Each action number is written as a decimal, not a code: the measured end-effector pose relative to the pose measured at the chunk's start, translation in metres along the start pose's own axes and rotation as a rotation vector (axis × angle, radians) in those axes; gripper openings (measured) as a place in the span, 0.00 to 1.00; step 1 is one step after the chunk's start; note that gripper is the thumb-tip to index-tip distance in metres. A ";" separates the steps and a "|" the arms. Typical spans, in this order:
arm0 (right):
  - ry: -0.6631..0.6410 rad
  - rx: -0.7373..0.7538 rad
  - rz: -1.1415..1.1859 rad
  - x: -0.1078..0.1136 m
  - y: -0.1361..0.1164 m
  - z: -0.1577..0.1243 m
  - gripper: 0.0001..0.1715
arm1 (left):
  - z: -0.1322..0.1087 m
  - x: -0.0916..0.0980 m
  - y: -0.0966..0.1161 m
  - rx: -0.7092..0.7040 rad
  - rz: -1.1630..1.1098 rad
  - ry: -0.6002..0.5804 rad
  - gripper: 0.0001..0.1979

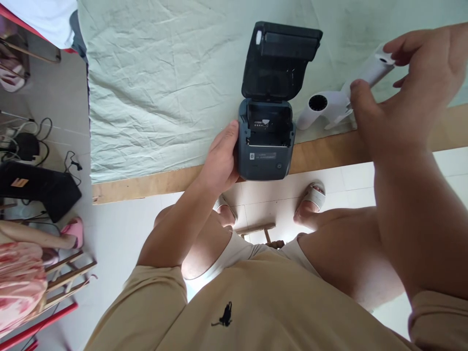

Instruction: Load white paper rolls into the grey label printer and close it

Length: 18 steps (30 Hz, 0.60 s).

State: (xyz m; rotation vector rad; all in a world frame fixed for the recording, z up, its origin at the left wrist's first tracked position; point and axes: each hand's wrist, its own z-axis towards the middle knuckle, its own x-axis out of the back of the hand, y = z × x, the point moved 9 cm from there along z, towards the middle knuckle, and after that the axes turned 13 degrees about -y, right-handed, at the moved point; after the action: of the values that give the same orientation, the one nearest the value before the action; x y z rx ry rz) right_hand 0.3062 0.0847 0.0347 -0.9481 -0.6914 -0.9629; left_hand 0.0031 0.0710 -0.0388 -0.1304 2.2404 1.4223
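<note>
A dark portable label printer [266,163] with its lid [280,61] flipped up shows an empty paper bay. My left hand [221,158] grips the printer's left side, thumb along its edge, at the table's front edge. To its right lie a white paper roll [310,113] with a dark hollow core and a loose strip beside it. My right hand [405,92] has thumb and fingers around another white roll [378,68], tilted, its small core hole facing up near my fingertips. Whether the two rolls are joined by the paper strip I cannot tell.
A wrinkled pale green cloth [157,87] covers the table, whose wooden edge [146,187] runs along the front. At the left are a black box-like object [40,187], cables and a wooden chair [68,278] with another person seated.
</note>
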 end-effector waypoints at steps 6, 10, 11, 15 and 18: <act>-0.051 -0.145 0.019 -0.018 0.030 0.009 0.38 | -0.001 0.003 0.001 -0.012 0.006 0.030 0.17; -0.156 -0.342 0.005 -0.030 0.038 0.016 0.26 | -0.001 0.005 -0.001 -0.006 0.016 0.021 0.17; -0.160 -0.389 -0.002 -0.027 0.036 0.018 0.25 | 0.000 0.004 -0.001 -0.006 0.016 0.011 0.17; -0.182 -0.547 -0.028 -0.014 0.022 0.023 0.24 | 0.001 0.002 -0.001 -0.013 0.014 -0.023 0.19; -0.233 -0.677 -0.057 -0.009 0.018 0.024 0.24 | 0.001 0.003 -0.001 0.002 0.029 -0.004 0.19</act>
State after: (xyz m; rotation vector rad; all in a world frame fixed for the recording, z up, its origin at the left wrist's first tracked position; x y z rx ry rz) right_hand 0.3165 0.1139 0.0315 -1.6613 -0.5926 -1.1758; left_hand 0.0011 0.0714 -0.0414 -0.0948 2.2491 1.4333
